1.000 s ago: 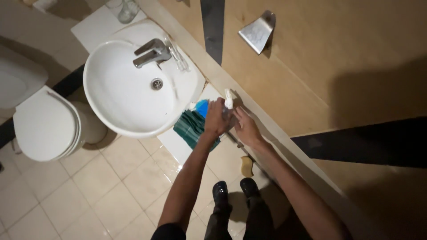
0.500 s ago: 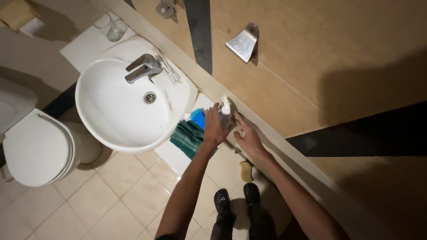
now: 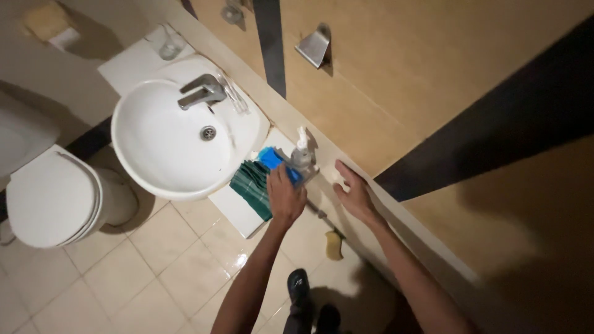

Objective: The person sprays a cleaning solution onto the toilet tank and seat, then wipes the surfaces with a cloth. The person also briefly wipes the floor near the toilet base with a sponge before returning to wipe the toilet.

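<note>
My left hand [image 3: 284, 196] grips a clear pump bottle [image 3: 302, 154] that stands on the white counter [image 3: 232, 207] to the right of the sink. Right beside the bottle lie a blue cloth [image 3: 272, 157] and a folded green checked cloth [image 3: 251, 185]. My right hand [image 3: 354, 193] is open, fingers apart, resting against the beige ledge [image 3: 383, 204] along the wall, a little to the right of the bottle.
A round white sink [image 3: 167, 142] with a metal tap [image 3: 201, 93] fills the counter's left. A glass [image 3: 171, 46] stands behind it. A white toilet [image 3: 52, 198] sits at left. A yellow sponge [image 3: 334, 245] lies on the tiled floor near my shoes [image 3: 300, 287].
My right hand has come off the bottle and moved right onto the ledge. My left hand stays on the bottle. The view has shifted, so the sink sits further right.
</note>
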